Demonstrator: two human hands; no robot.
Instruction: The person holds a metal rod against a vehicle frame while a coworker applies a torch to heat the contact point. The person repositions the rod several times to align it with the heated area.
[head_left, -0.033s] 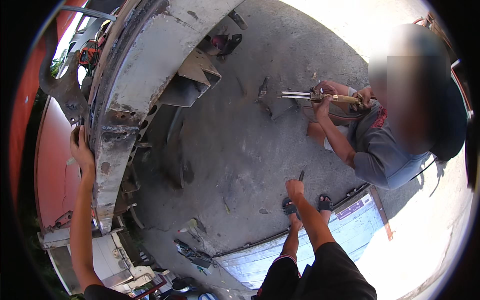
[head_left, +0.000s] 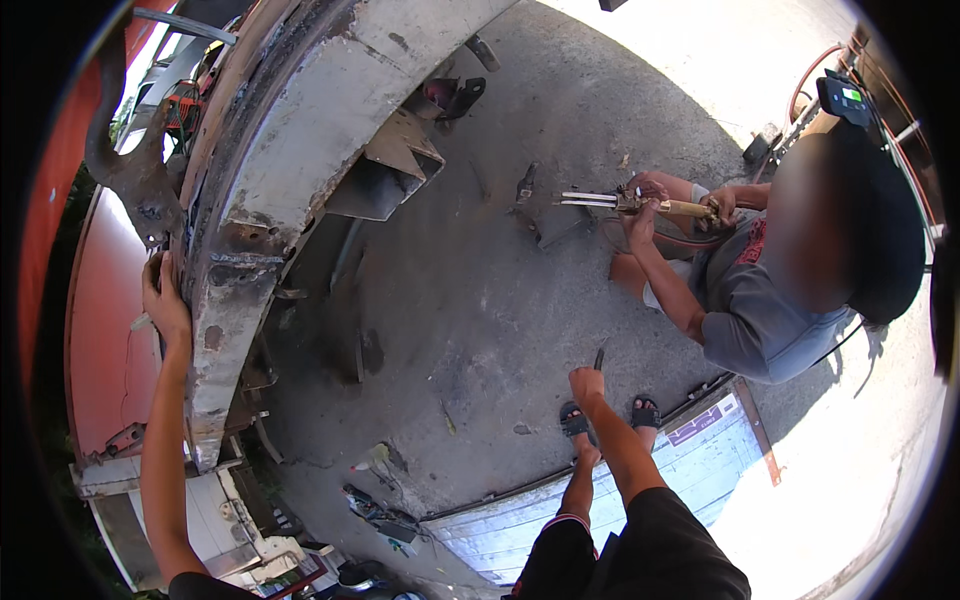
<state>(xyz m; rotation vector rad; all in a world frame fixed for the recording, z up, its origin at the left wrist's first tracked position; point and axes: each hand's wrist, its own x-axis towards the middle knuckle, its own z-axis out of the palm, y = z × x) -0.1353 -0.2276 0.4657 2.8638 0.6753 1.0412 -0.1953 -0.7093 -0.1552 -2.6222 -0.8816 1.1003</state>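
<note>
My left hand point(head_left: 166, 308) rests against the side of a long, worn metal beam point(head_left: 330, 110), fingers up and slightly bent, just below a rusty curved bracket point(head_left: 145, 190). My right hand point(head_left: 587, 383) is low in front of me over the concrete, closed round a thin, dark, pointed tool point(head_left: 599, 358) whose kind I cannot make out. To the right, a crouching co-worker point(head_left: 770, 300) holds a brass cutting torch point(head_left: 680, 208) in both hands. Its silver tubes point left toward the beam.
A bent metal bracket point(head_left: 395, 165) juts from the beam. Scrap metal point(head_left: 527, 185) lies on the concrete floor point(head_left: 480, 290) near the torch. By my sandalled feet are a white-blue panel point(head_left: 600, 490) and a dark tool point(head_left: 380, 515). Hoses point(head_left: 815, 75) run behind the co-worker.
The view has shifted slightly. The co-worker's head has moved a little, and a device with a lit screen now shows beside it. My hands keep their places.
</note>
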